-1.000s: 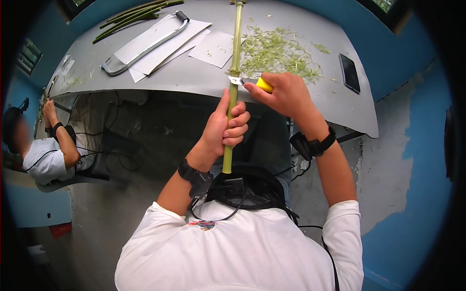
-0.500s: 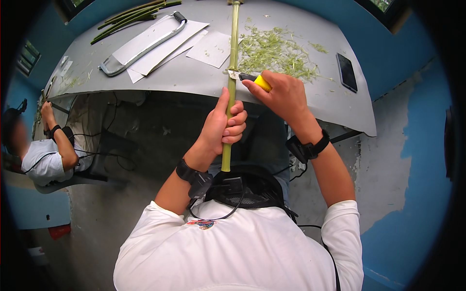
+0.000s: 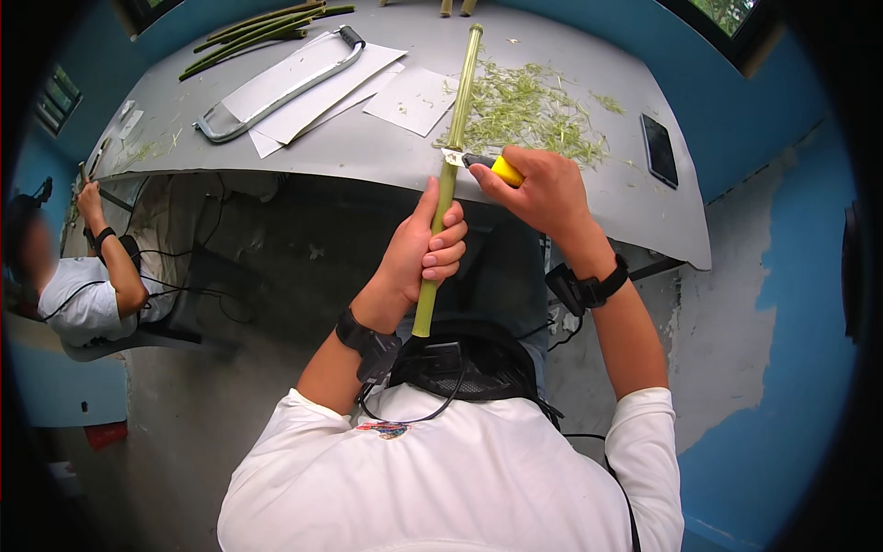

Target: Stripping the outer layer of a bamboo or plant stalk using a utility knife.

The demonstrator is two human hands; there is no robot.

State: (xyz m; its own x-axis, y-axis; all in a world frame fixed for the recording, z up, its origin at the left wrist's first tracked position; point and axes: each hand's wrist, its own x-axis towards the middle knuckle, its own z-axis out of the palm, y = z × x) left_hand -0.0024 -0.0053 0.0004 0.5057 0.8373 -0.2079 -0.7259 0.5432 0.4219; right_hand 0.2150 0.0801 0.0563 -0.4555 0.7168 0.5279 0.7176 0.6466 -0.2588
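A green bamboo stalk (image 3: 463,99) slants from near my waist up over the table edge, its far end above the tabletop. My left hand (image 3: 425,241) is wrapped round its lower part, thumb lying along it. My right hand (image 3: 543,189) grips a utility knife (image 3: 507,171) with a yellow and black handle. The knife's blade lies against the stalk at a joint, just beyond my left hand. Pale green shavings (image 3: 543,115) are heaped on the table right of the stalk.
On the grey table (image 3: 589,83) lie a hacksaw (image 3: 303,99) on white sheets (image 3: 411,99), thin green stalks (image 3: 248,41) at the far left and a phone (image 3: 659,152) at the right. A co-worker (image 3: 87,290) sits at the left, hands at the table edge.
The stalk's far end has swung to the right and its near end slightly left. Both hands still hold what they held, and the blade stays at the joint.
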